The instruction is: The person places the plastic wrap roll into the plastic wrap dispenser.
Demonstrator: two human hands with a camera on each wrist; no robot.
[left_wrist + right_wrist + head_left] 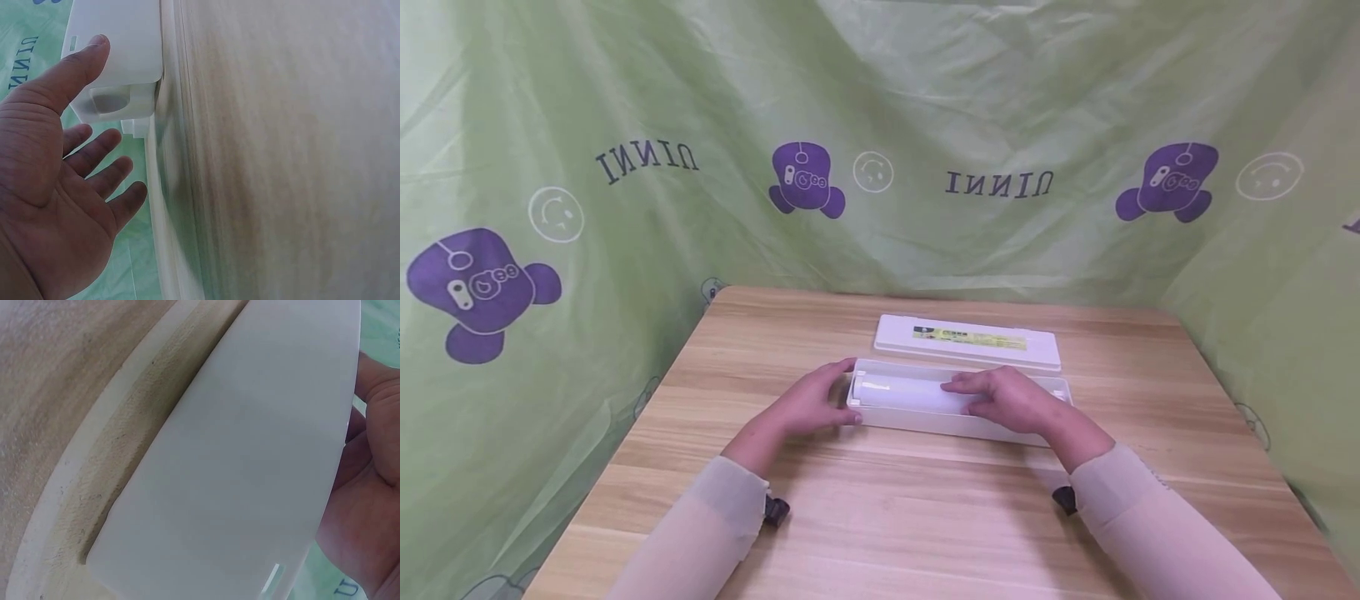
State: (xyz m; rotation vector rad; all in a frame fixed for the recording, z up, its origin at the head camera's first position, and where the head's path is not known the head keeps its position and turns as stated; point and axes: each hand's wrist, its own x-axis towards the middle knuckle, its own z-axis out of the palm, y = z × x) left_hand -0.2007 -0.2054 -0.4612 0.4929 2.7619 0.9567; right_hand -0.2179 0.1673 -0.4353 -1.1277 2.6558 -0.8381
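Note:
A long white box (917, 421) lies uncovered on the wooden table, with a shiny whitish roll of cling film (902, 393) inside along its length. My left hand (808, 404) is at the box's left end, its thumb against the front wall and its index finger by the back corner. In the left wrist view the other fingers (119, 172) spread loosely below the box's end. Reaching into the box from the right, my right hand (1011, 400) holds the roll between thumb and fingers. The box wall (225, 462) hides those fingertips in the right wrist view.
Behind the box, near the table's far side, lies a white lid (895, 335) with a yellow-green label. A green printed curtain (887, 242) surrounds the table (880, 517) at the back and sides.

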